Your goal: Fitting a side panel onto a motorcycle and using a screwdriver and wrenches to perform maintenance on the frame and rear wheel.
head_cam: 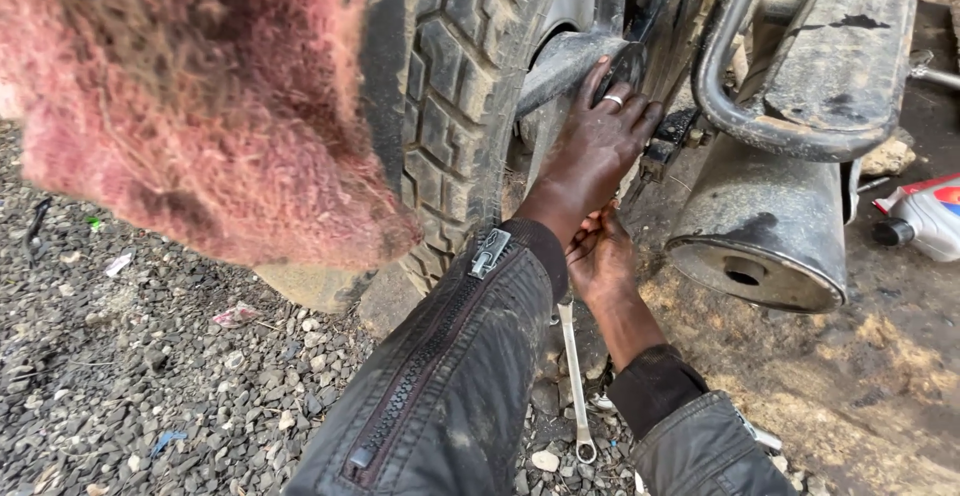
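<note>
Head view: the left hand (597,146) is pressed open-fingered on the muddy axle (560,64); the right hand's (600,256) grasp cannot be told; slipping is risked.

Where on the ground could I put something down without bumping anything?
The gravel left of the tyre is open, with only small litter. The dirt below the exhaust is bare too. It's crowded by the wheel, where both hands and the spanner are.
</note>
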